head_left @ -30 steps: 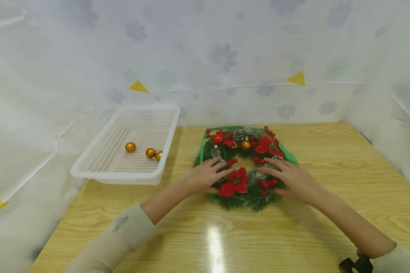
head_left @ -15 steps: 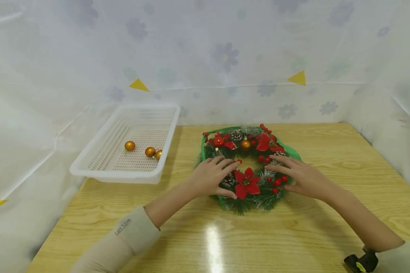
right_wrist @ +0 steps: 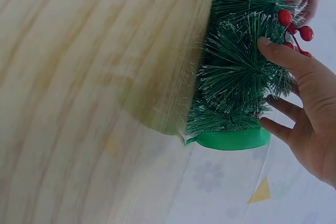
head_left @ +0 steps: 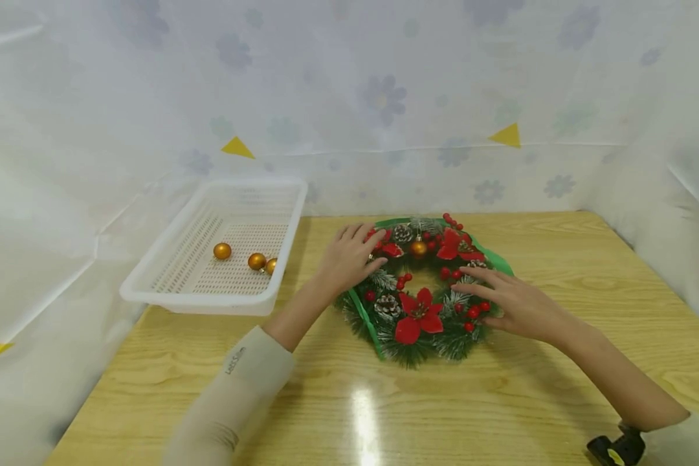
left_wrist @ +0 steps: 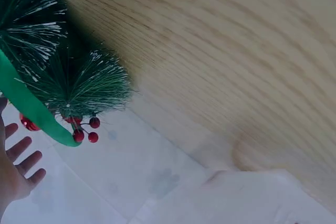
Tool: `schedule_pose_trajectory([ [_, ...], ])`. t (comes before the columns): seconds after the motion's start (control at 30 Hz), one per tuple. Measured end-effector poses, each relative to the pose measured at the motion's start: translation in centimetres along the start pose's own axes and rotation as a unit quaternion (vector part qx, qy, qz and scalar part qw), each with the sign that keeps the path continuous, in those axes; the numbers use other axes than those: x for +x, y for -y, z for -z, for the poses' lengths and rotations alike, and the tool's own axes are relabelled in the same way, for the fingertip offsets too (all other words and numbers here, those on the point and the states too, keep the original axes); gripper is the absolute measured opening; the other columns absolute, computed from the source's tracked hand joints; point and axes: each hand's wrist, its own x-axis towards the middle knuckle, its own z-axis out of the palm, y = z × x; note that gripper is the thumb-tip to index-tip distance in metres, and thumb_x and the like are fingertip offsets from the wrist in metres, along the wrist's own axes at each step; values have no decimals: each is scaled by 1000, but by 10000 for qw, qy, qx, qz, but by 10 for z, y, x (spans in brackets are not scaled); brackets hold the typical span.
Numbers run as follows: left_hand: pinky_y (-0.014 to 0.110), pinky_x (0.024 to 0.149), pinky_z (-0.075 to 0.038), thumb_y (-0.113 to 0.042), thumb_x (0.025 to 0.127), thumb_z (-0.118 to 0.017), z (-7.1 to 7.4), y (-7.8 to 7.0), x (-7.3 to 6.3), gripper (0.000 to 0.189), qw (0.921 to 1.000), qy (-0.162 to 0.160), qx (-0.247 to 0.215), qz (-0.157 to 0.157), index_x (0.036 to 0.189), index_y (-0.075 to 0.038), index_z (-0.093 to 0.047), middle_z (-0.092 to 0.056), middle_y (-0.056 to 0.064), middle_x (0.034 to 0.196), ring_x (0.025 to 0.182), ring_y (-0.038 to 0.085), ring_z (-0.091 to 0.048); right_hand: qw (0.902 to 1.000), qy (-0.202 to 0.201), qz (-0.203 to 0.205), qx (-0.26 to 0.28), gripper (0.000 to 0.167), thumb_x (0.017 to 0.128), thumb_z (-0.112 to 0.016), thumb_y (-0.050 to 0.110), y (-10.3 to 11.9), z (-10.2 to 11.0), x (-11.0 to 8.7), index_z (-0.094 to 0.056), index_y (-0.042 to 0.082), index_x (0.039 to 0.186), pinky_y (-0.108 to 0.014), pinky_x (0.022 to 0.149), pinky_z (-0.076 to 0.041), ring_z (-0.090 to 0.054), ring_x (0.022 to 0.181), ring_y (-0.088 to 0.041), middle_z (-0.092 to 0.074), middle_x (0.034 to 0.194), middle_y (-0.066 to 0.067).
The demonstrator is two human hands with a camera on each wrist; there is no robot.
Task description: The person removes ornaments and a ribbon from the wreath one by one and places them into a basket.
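The wreath (head_left: 410, 348) lies flat on the wooden table (head_left: 472, 408), between the person's two hands. Left hand (head_left: 349, 255): at the wreath's back left, fingers straight and slightly apart over its red decorations; from where I stand I cannot tell how firmly they touch. Right hand (head_left: 518, 305): at the wreath's right side, beside a cluster of red berries (head_left: 473, 312), fingers extended and apart, thumb at the green needles. The wreath carries a red flower (head_left: 421, 316) at its front, a pine cone (head_left: 388, 306) just left of that flower, and a gold ornament (head_left: 419, 248) at its back. A green ribbon (head_left: 366, 321) runs along its left edge. Left of the wreath stands a white basket (head_left: 210, 299) with three gold balls (head_left: 222, 251) inside. Behind the wreath hangs a pale flowered sheet (head_left: 326, 84).
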Motion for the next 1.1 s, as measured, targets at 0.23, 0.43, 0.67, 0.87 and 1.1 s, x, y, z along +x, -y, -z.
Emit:
schedule_pose_trajectory([
  [0.23, 42, 98, -35, -53, 89, -49, -14, 3, 8, 48, 9974, 82, 654, 307, 121, -19, -59, -60, 1, 112, 107, 23, -51, 10000, 72, -45, 16, 80, 60, -85, 9, 0, -2, -2, -49, 14, 131, -44, 66, -51, -43, 114, -41, -38, 135, -19],
  [0.43, 46, 104, -26, -51, 89, -51, -15, 4, 10, 42, 9967, 371, 562, 464, 118, -22, -61, -64, -3, 106, 109, 21, -51, 10000, 14, 21, -27, 79, 60, -85, 10, -1, -3, -2, -50, 13, 131, -41, 64, -51, -43, 115, -40, -39, 134, -19],
  [0.67, 46, 104, -25, -48, 86, -58, -11, 6, 8, 41, 9981, -45, 502, 350, 115, -19, -63, -65, -2, 103, 107, 21, -53, 9999, -37, 91, -21, 80, 59, -85, 8, -3, -2, 0, -50, 14, 131, -41, 63, -51, -43, 114, -40, -38, 134, -18],
  [0.87, 48, 105, -22, -47, 82, -64, -3, 7, 2, 42, 9981, -349, 298, 418, 114, -19, -64, -65, 1, 103, 105, 22, -53, 10000, 15, 52, -16, 79, 60, -84, 9, -2, -2, 0, -50, 14, 130, -44, 66, -51, -43, 114, -40, -38, 135, -18],
  [1.1, 52, 106, -17, -45, 82, -65, 14, 7, 0, 43, 9968, -201, -198, 745, 118, -20, -62, -62, 1, 111, 106, 23, -53, 10000, 9, 5, -48, 78, 60, -84, 9, -2, -2, -1, -50, 14, 130, -43, 66, -51, -43, 115, -39, -39, 134, -18],
])
